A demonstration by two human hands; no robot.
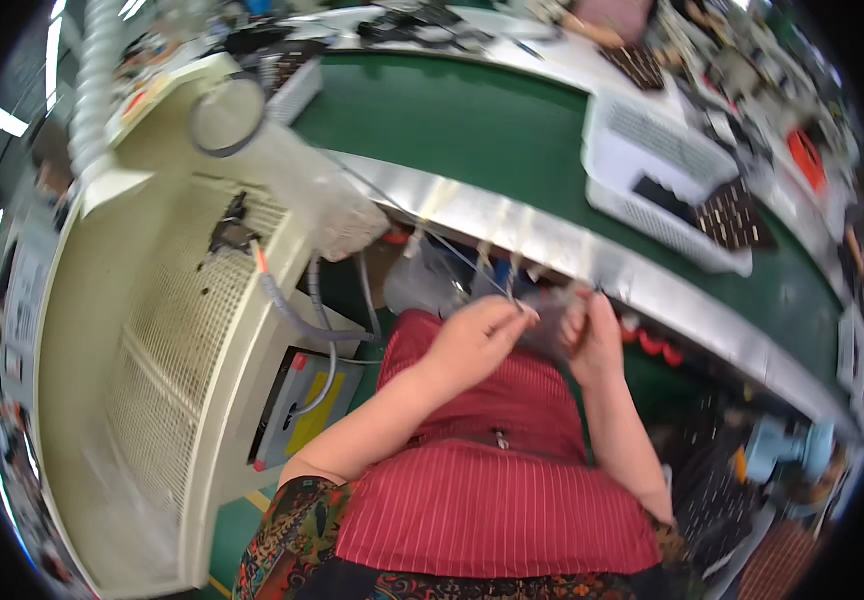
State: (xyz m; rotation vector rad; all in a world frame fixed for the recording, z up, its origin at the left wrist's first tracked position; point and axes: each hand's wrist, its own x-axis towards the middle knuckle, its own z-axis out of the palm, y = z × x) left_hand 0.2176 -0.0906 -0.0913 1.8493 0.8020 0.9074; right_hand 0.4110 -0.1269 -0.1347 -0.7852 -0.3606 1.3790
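Two hands: both meet just below the metal front edge (552,235) of the green bench (452,120), over a red striped apron (492,500).
Left hand (472,340): fingers curled, thumb and forefinger pinched narrow near a thin wire (452,248) that runs up toward the bench's left end; blur hides whether the pinch actually has the wire.
Right hand (597,340): fingers folded close around a small dark grey piece (550,330), which sits between the two hands, touching both as far as the blur allows.
Grip: tight on both sides, no wide spread of fingers anywhere.
Dark grey piece: held in the air under the bench's front edge, above the lap, not resting on the bench.
White basket (652,180): sits on the bench toward its right end, with dark flat parts (737,215) at its near corner.
Cream cabinet (172,350): stands at the bench's left end, its mesh face toward the person, a grey hose (292,310) trailing from it.
Clear plastic bag (327,190): drapes off the cabinet's top corner beside the wire.
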